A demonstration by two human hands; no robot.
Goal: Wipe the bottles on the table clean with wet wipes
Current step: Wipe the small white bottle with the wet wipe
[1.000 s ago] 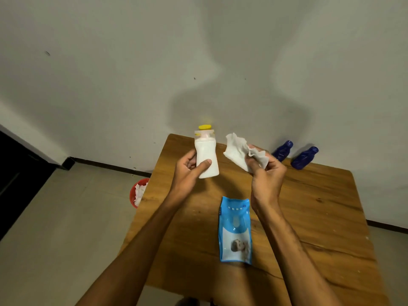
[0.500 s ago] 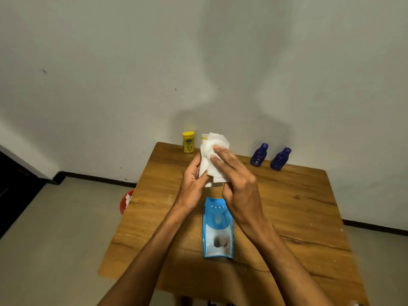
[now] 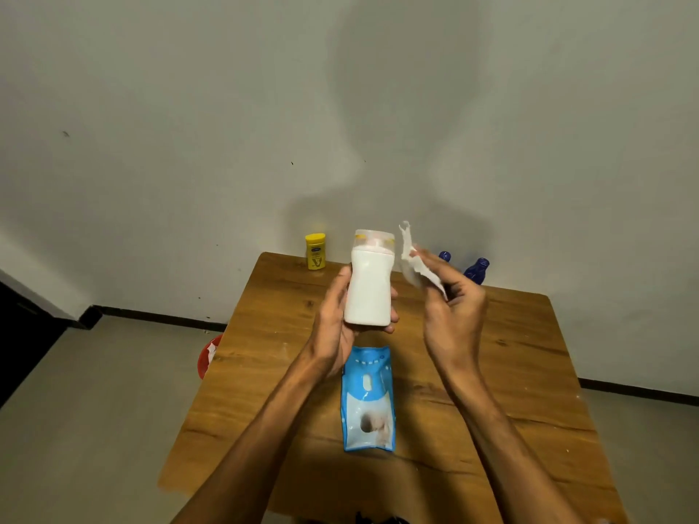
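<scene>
Holds a white bottle (image 3: 368, 289) upright in the left hand (image 3: 333, 327), raised above the bench (image 3: 510, 353) and clear of it. Wraps the left grip round the bottle's lower half, with the thumb along the left side and fingertips showing past the right edge near the base. Leaves the clear cap and upper body bare above the grip.

Pinches a crumpled wet wipe (image 3: 414, 266) in the right hand (image 3: 454, 315), just to the right of the bottle's shoulder. Cannot tell whether wipe and bottle touch. Closes the right grip on the wipe's lower end, with the loose upper end sticking up level with the cap.

Below both hands, a blue pack of wipes (image 3: 368, 399) flat on the bench. At the far left corner, a yellow bottle (image 3: 316, 251), upright. At the far edge, a dark blue bottle (image 3: 477, 270), and beside it a second dark blue bottle (image 3: 445, 256), mostly hidden behind the right hand. On the floor by the bench's left edge, a red bin (image 3: 208, 357).
</scene>
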